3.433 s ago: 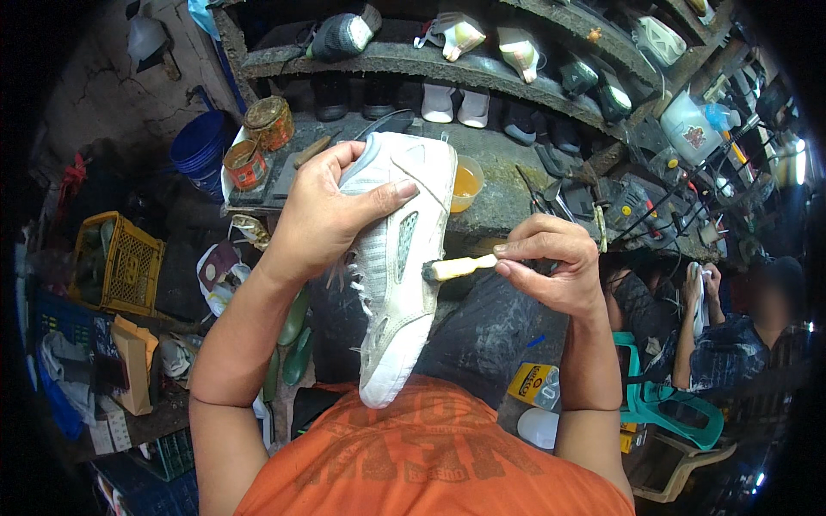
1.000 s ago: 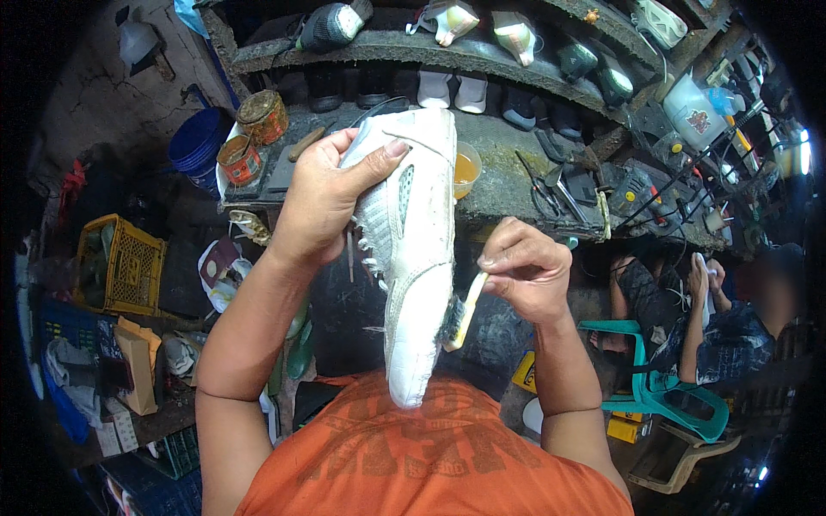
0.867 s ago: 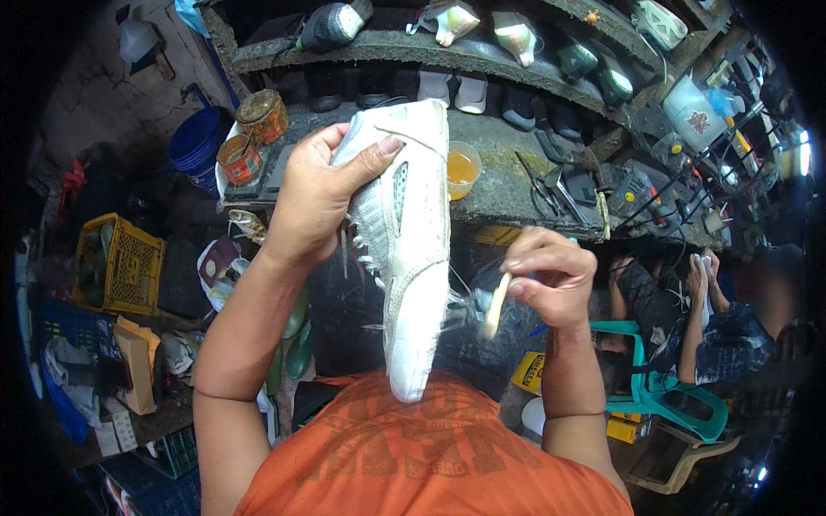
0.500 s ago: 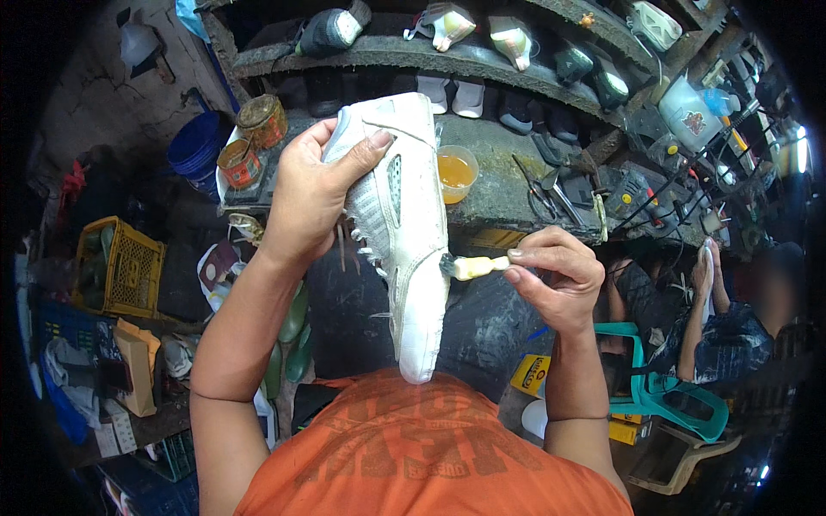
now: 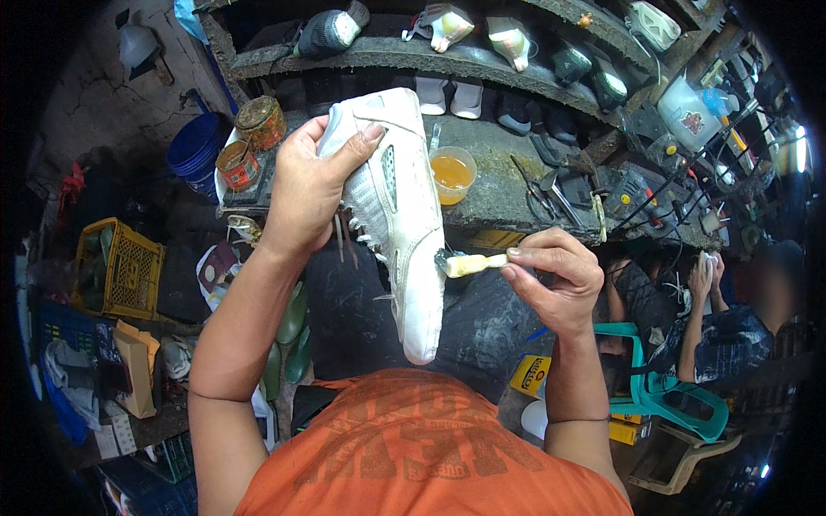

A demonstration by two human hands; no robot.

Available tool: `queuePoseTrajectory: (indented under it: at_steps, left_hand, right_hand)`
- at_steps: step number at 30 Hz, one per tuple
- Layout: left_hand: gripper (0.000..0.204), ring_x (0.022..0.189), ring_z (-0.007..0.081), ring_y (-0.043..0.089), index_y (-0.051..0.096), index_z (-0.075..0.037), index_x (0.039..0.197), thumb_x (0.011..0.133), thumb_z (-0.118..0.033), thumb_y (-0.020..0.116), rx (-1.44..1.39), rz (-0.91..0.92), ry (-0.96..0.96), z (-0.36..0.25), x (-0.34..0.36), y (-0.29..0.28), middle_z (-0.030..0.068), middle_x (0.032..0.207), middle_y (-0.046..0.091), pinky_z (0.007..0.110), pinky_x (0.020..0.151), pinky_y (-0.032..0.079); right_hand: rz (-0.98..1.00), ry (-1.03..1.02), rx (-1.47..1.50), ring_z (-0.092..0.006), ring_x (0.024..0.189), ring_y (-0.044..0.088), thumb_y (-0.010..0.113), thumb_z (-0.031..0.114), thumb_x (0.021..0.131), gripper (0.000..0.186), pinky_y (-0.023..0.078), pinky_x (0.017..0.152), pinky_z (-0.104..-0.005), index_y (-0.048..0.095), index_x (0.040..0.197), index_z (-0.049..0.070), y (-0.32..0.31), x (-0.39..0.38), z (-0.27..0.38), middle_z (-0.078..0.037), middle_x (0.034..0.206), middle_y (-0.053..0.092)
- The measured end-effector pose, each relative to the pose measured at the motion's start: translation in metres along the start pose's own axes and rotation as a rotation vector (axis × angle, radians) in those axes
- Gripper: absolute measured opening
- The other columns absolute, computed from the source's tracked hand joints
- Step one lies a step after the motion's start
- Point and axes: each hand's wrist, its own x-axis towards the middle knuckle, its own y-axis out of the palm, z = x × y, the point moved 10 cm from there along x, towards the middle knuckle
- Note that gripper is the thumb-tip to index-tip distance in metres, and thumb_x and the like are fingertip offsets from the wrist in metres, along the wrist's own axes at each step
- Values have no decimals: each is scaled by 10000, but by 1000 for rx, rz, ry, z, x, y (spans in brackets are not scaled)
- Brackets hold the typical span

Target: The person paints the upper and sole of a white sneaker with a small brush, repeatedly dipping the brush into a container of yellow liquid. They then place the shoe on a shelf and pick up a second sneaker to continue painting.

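A white shoe upper [image 5: 404, 198] hangs toe-down in front of me, its lower edge turned to the right. My left hand [image 5: 317, 185] grips it near the heel, thumb on the side panel and fingers behind. Between thumb and fingertips, my right hand [image 5: 555, 279] pinches a small brush [image 5: 469, 265] with a pale yellowish handle. The brush's dark bristles touch the shoe's edge at the forefoot. Just beyond the shoe, a clear tub [image 5: 453, 175] of amber liquid stands on the workbench [image 5: 499, 163].
Two tins, one rusty [image 5: 260, 123] and one orange [image 5: 238, 165], stand at the bench's left. Pliers and tools [image 5: 551, 196] lie right of the tub. Shelves [image 5: 413, 58] above hold several shoes. A green plastic chair [image 5: 680, 402] and another person [image 5: 731, 335] are at the right.
The shoe has shifted slightly up and left, tilting a little. The brush has moved slightly left with it, staying against the edge. At the right, the other person's hands have moved.
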Motion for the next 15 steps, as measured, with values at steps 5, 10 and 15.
queuePoseTrajectory:
  at_steps: [5,10,15]
  left_hand:
    - [376,919,160,736,586,91,1227,944,-95,751,57,-10,4,-1,1,-3,149,1079,727,277,814,604]
    - [356,914,154,733,609,84,1211,944,-103,753,82,-17,6,-4,3,-4,140,1071,731,273,814,597]
    - [366,916,152,731,608,87,1209,939,-109,760,121,-3,12,-4,4,-5,140,1070,731,273,809,599]
  right_hand:
    - [8,-22,-53,-174,726,691,868,1,711,215,515,646,-297,787,906,40,0,2,3,-81,827,732]
    - [25,-55,-106,-182,714,688,876,15,702,217,508,654,-305,786,895,59,1,5,7,-66,816,733]
    - [49,-75,-136,-178,710,684,879,32,697,217,496,641,-305,786,889,70,2,7,11,-55,815,732]
